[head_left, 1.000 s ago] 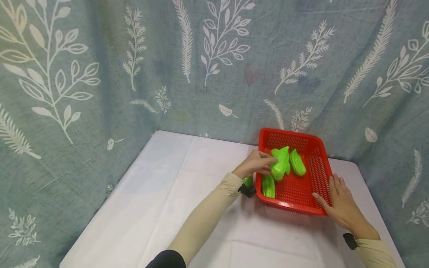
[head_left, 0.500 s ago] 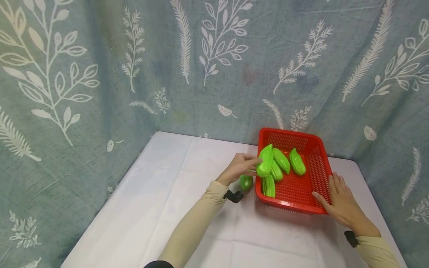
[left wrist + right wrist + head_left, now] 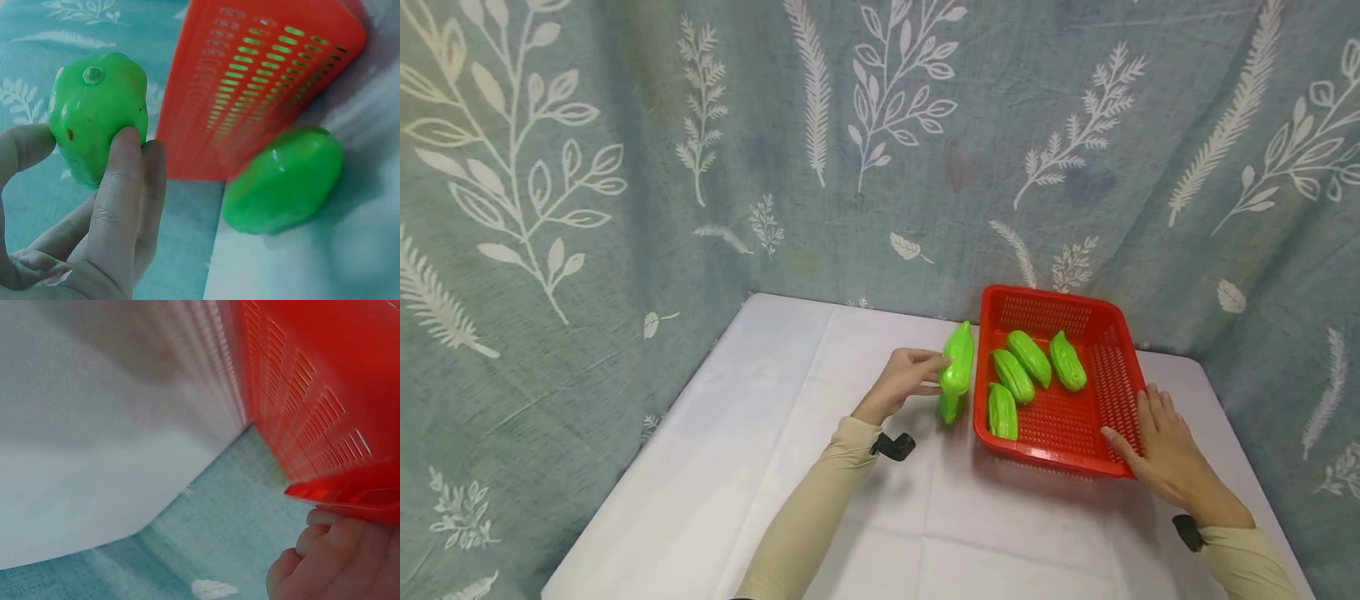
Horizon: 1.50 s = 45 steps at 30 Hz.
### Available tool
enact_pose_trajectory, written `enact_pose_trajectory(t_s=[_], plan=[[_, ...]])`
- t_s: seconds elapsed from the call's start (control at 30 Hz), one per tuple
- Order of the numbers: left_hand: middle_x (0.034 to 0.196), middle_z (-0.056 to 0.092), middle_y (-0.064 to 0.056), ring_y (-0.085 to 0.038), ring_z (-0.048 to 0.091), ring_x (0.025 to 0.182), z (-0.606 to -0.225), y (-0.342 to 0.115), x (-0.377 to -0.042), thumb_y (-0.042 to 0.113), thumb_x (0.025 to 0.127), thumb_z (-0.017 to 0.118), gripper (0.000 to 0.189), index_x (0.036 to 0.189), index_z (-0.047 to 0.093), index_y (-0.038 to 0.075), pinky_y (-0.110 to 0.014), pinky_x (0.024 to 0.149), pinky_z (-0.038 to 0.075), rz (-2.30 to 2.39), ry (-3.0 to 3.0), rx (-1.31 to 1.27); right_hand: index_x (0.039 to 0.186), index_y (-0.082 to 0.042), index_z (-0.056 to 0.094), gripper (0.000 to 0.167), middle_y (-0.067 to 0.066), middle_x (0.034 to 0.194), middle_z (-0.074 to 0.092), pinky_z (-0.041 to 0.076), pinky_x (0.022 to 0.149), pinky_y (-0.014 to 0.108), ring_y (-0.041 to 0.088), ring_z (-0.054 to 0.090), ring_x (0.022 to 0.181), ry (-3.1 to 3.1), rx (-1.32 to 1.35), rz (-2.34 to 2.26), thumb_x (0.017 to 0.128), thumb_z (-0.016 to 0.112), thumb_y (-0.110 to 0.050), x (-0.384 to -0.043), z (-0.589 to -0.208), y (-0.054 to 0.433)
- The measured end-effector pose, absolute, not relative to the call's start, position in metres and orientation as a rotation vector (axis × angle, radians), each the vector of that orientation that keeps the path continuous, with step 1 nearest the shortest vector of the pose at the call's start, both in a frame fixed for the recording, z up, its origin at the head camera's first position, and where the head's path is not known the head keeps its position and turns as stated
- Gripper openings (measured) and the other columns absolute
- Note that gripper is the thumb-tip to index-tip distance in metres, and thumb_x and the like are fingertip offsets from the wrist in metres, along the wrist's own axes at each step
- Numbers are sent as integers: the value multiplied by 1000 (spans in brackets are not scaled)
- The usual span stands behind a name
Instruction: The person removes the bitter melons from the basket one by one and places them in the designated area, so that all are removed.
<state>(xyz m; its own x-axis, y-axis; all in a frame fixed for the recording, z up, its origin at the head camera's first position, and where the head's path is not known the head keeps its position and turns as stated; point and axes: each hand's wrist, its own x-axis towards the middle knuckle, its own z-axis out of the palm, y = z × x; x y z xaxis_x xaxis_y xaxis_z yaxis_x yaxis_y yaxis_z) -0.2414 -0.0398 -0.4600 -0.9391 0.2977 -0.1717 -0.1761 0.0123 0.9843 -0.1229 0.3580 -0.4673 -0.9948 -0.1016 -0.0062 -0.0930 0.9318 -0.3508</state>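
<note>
My left hand pinches a glossy green artificial fruit, long and ridged with a pointed tip, between thumb and fingers. It is held just left of the red plastic basket. In the left wrist view, the round stem end of the held fruit faces the camera. Another green fruit lies on the table against the outside of the basket wall; in the head view the held one partly hides it. My right hand rests with straight fingers on the basket's right rim. Inside the basket lie several similar green fruits.
The basket stands at the back right of a white-covered table. A grey-blue curtain with white leaf prints hangs behind and along both sides. In the right wrist view, the slotted basket wall rises beside the table edge.
My left hand has lifted the green fruit out of the basket and moved left, past the rim. My right hand stays on the basket.
</note>
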Motion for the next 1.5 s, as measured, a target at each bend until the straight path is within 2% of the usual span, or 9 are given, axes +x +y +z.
enact_pose_trajectory(t_s=[0.17, 0.47, 0.7, 0.83, 1.07, 1.23, 1.5], plan=[[129, 70, -23, -23, 75, 101, -468, -48, -240, 26, 95, 72, 53, 134, 63, -9, -35, 84, 66, 1998, 1990, 98, 159, 13, -5, 101, 38, 166, -9, 1, 124, 76, 57, -9, 155, 3063, -184, -591, 105, 43, -57, -121, -468, 359], [130, 69, -24, -25, 75, 103, -483, -65, -238, 27, 94, 74, 52, 131, 65, -8, -35, 84, 66, 2008, 2035, 44, 159, 13, -4, 101, 40, 166, -6, 4, 122, 78, 58, -8, 155, 3088, -194, -595, 105, 45, -56, -120, -472, 358], [129, 69, -25, -29, 74, 108, -490, -78, -236, 27, 93, 74, 50, 128, 66, -8, -49, 96, 61, 1991, 2073, 11, 159, 12, -7, 103, 39, 166, -8, 5, 121, 79, 58, -10, 154, 3056, -154, -589, 104, 44, -59, -121, -469, 356], [128, 70, -25, -26, 75, 105, -492, -82, -233, 25, 94, 74, 50, 130, 65, -9, -50, 98, 61, 1988, 2082, -19, 158, 12, -8, 103, 40, 166, -9, 5, 121, 80, 58, -10, 154, 3041, -141, -590, 104, 43, -59, -121, -466, 356], [126, 70, -26, -26, 77, 98, -499, -86, -232, 25, 94, 73, 51, 131, 64, -9, -43, 90, 64, 1968, 2093, -71, 158, 15, -6, 102, 41, 165, -7, 8, 119, 81, 58, -10, 154, 3044, -129, -580, 104, 42, -58, -122, -465, 357], [127, 69, -27, -31, 77, 102, -504, -86, -232, 25, 95, 74, 50, 131, 64, -8, -35, 82, 66, 1938, 2120, -103, 158, 14, -6, 103, 41, 165, -7, 7, 119, 81, 59, -10, 154, 3053, -139, -585, 104, 44, -58, -123, -466, 358], [125, 69, -29, -32, 77, 101, -511, -85, -231, 22, 95, 73, 46, 127, 66, -10, -34, 80, 66, 1922, 2146, -141, 158, 14, -5, 102, 41, 165, -6, 7, 119, 81, 59, -8, 154, 3059, -148, -588, 104, 45, -57, -122, -468, 357]])
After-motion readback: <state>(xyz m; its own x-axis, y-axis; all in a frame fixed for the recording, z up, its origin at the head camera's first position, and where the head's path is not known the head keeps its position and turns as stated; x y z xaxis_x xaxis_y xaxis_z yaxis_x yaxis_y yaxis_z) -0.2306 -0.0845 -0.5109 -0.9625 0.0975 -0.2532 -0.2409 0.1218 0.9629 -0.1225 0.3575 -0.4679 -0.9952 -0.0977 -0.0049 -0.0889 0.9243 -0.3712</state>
